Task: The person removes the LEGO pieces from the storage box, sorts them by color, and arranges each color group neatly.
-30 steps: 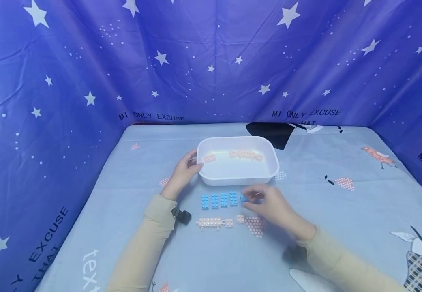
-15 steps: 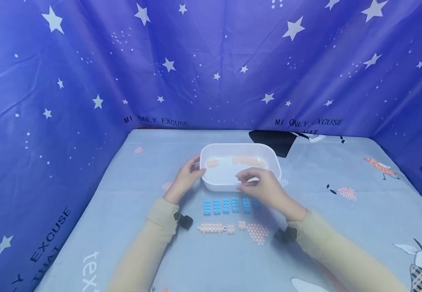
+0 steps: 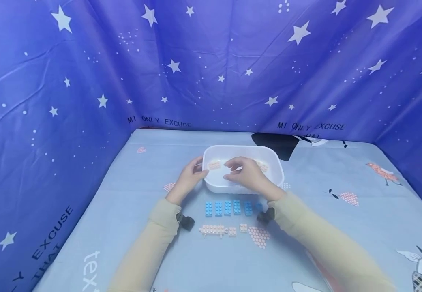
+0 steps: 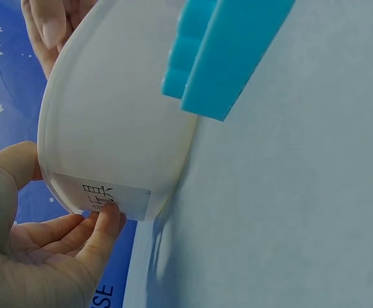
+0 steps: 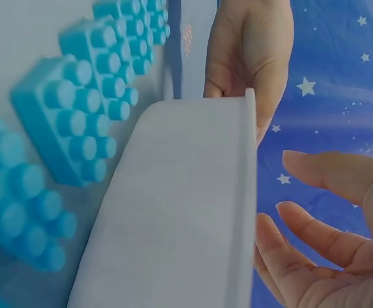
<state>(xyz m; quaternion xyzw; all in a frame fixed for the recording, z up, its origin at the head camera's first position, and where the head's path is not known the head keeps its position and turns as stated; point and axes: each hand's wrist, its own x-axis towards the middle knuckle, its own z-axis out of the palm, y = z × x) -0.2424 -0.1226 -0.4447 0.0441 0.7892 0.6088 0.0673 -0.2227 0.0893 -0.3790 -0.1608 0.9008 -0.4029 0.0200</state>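
A white plastic tub (image 3: 218,188) stands in the middle of the table. My left hand (image 3: 188,179) holds its left end, thumb at the rim and fingers against the outer wall, where a printed label (image 4: 132,199) shows. My right hand (image 3: 248,175) is over the tub, thumb and fingers apart with nothing between them in the right wrist view. Inside lie a pale pink brick (image 3: 214,165) at the left and more pink bricks (image 3: 263,167) at the right, partly hidden behind the right hand. A row of several blue building bricks (image 3: 228,208) lies in front of the tub.
Nearer the person lie a long pink brick piece (image 3: 213,230) and two small pink bricks (image 3: 232,231). Patterned grey-blue cloth (image 3: 159,162) covers the table. A purple star-printed curtain (image 3: 196,81) encloses the back and sides.
My right hand has moved from the right end of the blue brick row up and left, over the tub. A blue brick now stands free there. My left hand keeps its hold on the tub.
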